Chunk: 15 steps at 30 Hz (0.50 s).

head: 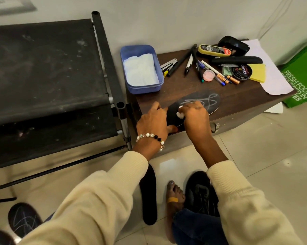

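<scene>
Pinching a small white wad [180, 115] with our right fingers [191, 105], bunched tight together, knuckles up. The wad is pressed on the insole [210, 100]. Right hand [197, 114] sits over the insole's middle. Left fingers [157, 107] curl over the insole's near-left edge with the thumb tucked at its near end, so our left hand [153, 122] grips it flat against the counter [237, 98]. Beaded bracelet [150, 137] on that wrist.

Insole: black, lying flat, white scribble lines on the far half. Long axis runs diagonally, near-left to far-right. Rounded free end points far-right, toward the pens [189, 62]. The other end is under our hands at the counter's front edge, near its left corner. We can't tell heel from toe.

Outward on the counter: blue tub [145, 88] just behind the insole on the left, white tissue [140, 69] in it. Far-right cluster: polish tin [242, 72], yellow sponge [258, 73], shoe-shine applicator [214, 50], with a paper sheet [274, 80] under part of it. Green bag [301, 82] stands beyond the counter's right end.

Floor: second black insole [148, 195] between our arms, black shoe [200, 191] beside our bare foot [174, 197], another scribbled piece [23, 220] bottom left. Black folding cot [43, 68] left of the counter.
</scene>
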Each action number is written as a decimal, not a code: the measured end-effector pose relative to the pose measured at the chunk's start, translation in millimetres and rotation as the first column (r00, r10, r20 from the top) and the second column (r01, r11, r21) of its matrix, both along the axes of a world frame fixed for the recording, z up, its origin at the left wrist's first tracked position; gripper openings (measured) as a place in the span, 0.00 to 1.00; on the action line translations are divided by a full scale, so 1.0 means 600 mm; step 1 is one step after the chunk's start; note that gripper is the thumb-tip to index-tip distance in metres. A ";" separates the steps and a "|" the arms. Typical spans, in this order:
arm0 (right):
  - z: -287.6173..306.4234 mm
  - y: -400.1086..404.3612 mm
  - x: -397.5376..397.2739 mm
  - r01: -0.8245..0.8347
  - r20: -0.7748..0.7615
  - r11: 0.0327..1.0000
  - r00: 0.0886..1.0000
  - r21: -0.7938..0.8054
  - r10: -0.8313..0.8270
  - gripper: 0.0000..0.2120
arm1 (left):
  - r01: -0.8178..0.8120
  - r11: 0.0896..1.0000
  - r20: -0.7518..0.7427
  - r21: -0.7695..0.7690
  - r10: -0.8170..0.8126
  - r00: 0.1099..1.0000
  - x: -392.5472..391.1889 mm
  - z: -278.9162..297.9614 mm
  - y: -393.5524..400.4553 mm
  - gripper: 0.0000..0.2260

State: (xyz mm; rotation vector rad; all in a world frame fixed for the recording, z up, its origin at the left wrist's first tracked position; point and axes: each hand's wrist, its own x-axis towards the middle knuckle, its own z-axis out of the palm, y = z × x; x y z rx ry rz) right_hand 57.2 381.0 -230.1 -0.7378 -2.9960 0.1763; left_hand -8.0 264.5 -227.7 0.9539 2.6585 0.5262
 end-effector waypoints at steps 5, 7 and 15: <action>0.005 -0.008 0.008 -0.081 0.022 0.996 0.996 -0.030 0.081 0.14 | -0.002 1.000 -0.013 0.022 0.002 1.000 0.000 -0.004 0.000 0.25; 0.004 -0.004 -0.005 -0.057 -0.006 0.997 0.998 -0.043 0.057 0.13 | 0.001 0.999 -0.006 0.032 -0.001 1.000 -0.002 -0.004 0.001 0.23; -0.007 0.007 -0.066 0.025 -0.062 1.000 0.998 -0.006 -0.025 0.10 | -0.020 1.000 0.002 0.011 0.020 1.000 0.001 -0.004 0.000 0.22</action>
